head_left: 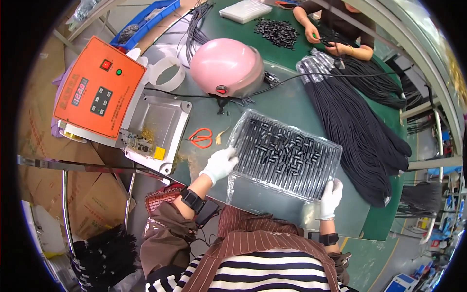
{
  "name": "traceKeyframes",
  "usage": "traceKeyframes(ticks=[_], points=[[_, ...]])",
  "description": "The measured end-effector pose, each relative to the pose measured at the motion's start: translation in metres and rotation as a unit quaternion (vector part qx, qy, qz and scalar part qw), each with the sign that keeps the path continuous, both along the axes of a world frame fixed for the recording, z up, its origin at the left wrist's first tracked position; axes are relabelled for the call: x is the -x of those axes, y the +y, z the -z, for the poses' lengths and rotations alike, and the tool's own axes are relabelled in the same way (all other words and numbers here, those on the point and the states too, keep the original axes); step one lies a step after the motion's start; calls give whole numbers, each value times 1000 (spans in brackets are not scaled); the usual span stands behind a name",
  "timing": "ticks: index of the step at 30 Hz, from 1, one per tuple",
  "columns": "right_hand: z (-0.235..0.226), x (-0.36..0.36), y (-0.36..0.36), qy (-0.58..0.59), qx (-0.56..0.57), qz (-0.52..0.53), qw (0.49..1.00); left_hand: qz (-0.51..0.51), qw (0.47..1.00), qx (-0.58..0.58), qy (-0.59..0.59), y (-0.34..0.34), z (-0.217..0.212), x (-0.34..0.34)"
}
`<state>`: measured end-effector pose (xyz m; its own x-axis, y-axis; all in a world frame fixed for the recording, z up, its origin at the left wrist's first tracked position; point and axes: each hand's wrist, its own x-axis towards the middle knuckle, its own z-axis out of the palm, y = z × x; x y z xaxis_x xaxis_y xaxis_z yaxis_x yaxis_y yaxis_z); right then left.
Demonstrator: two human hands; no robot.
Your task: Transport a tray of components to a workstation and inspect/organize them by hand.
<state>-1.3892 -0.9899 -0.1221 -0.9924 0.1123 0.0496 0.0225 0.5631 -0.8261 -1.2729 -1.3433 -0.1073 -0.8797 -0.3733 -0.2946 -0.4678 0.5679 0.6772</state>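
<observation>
Striped sleeves and a brown apron (253, 243) sit closest, and from them both white-gloved hands reach up to a clear plastic tray (284, 155) of small black parts. Left hand (220, 164) clamps the tray's left edge and right hand (331, 197) its near right corner, wide apart, so the shallow tray stays level over the green desk (214, 117) and nothing spills. Just left of the tray lie orange scissors (201, 137); farther left stands an orange-topped machine (99, 87). Beyond the tray sits a pink helmet (227, 65). Right of the tray, black cable bundles (360, 121) drape toward another person's hands (323, 41).
</observation>
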Motion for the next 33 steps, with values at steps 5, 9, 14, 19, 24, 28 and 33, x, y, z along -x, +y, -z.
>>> traceKeyframes(ticks=[5,9,14,19,24,28,33], points=[[7,-5,5,-5,-11,3,1000,31,999,12,-35,-4,-9,13],[12,-2,-1,-4,-12,4,1000,13,999,16,-33,-10,-7,14],[4,-1,-11,-10,-14,-5,1000,-10,1000,24,-18,-15,-6,14],[-8,0,-23,-36,-79,8,996,-42,996,81,-6,-17,3,8],[-5,1,-26,-41,-114,8,993,-37,997,74,-6,-23,5,5],[12,2,-14,9,-164,-2,986,-52,999,12,-1,-25,13,4],[22,6,-15,31,-147,10,989,-118,991,-51,33,-22,24,2]])
